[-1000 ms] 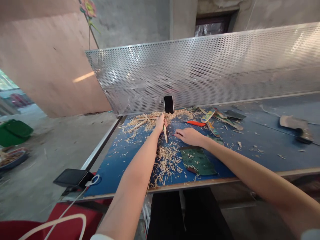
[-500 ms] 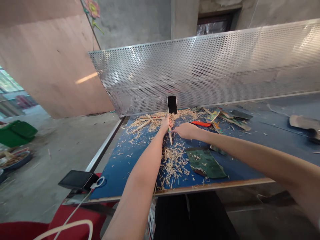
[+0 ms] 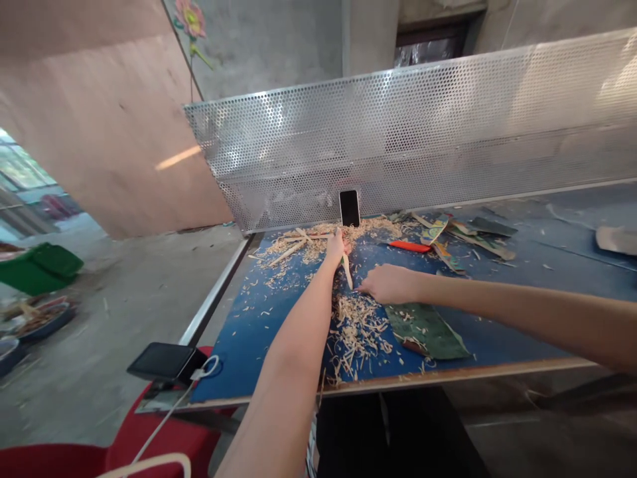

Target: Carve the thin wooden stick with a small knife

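My left hand [image 3: 336, 247] is closed round the upper end of a thin pale wooden strip [image 3: 347, 271] that slants down toward me over the blue table [image 3: 249, 345]. My right hand [image 3: 388, 284] is curled just right of the strip's lower tip; its fingers are pinched together, and what they hold is too small to make out. A heap of pale wood shavings [image 3: 358, 328] lies below both hands, next to a dark green sheet [image 3: 428, 330].
A phone [image 3: 349, 208] stands against the perforated metal screen [image 3: 423, 126]. An orange-handled tool [image 3: 410, 246] and coloured scraps [image 3: 448, 255] lie behind my right hand. Loose wooden sticks [image 3: 291, 249] lie at the far left. A small black device [image 3: 162, 362] with a white cable hangs off the table's left corner.
My right hand came in to the strip beside my left hand, then slid down toward me along it to its lower tip. The view drifted left.
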`<state>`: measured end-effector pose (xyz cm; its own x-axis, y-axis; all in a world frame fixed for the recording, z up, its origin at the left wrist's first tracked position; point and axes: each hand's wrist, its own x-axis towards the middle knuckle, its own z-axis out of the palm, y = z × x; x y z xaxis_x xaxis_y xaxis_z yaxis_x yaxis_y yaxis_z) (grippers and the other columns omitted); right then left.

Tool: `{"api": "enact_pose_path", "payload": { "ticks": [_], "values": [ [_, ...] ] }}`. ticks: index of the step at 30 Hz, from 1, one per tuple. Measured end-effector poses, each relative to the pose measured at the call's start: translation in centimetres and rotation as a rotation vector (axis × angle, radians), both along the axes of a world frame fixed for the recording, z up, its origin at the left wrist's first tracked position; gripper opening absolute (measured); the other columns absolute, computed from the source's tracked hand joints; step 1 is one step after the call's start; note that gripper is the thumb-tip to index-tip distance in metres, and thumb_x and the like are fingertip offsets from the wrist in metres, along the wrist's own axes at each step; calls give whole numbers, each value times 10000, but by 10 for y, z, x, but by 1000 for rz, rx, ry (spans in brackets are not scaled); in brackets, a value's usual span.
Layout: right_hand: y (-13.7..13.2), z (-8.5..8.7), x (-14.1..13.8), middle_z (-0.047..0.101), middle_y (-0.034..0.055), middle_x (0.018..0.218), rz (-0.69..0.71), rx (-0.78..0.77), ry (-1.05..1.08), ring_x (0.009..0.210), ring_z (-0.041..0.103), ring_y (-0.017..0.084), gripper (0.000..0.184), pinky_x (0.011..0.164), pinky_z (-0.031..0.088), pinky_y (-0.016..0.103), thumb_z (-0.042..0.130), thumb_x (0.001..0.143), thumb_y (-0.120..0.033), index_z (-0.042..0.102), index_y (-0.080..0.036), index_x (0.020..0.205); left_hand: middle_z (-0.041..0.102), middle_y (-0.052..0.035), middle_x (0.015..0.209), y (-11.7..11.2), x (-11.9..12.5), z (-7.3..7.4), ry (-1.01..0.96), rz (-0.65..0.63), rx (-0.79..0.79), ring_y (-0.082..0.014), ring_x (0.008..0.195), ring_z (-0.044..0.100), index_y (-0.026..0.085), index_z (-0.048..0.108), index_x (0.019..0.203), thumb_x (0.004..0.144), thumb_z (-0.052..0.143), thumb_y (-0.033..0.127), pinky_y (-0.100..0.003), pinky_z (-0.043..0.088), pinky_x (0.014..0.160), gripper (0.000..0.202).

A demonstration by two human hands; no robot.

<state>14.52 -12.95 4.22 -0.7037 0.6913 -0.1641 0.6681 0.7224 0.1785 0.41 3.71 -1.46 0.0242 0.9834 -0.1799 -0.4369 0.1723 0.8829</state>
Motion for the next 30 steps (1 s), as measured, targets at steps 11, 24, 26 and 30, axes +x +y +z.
{"api": "enact_pose_path", "payload": {
  "ticks": [11, 24, 26, 30],
  "values": [
    [48, -2, 5, 851, 195, 1135, -146, 173, -3, 1020, 819, 310, 405, 811, 547, 343, 490, 1111, -269, 828, -184, 1318, 293, 101, 517, 6, 7, -2, 47, 30, 7, -82, 357, 237, 248, 424, 860, 1186, 421, 468, -239, 158, 437, 393],
    [12, -8, 1, 843, 197, 1087, -123, 110, 11, 951, 821, 289, 422, 790, 560, 344, 492, 1088, -189, 807, -193, 1368, 274, 97, 513, 2, 3, 2, 46, -1, -25, -90, 362, 243, 252, 417, 851, 1184, 446, 457, -241, 183, 425, 392],
    [5, -6, 3, 843, 196, 1097, -105, 106, -23, 983, 821, 296, 413, 793, 558, 345, 512, 1071, -183, 810, -195, 1357, 270, 94, 508, 1, 4, 3, 48, 7, -21, -91, 359, 242, 252, 411, 838, 1192, 424, 416, -245, 179, 425, 391],
    [4, 3, 6, 845, 194, 1042, -87, 76, -51, 953, 815, 290, 355, 763, 543, 330, 538, 1067, -232, 857, -176, 1212, 262, 101, 507, 1, 6, 1, 32, 28, -13, -83, 355, 239, 249, 414, 828, 1190, 442, 422, -238, 164, 425, 403]
  ]
}}
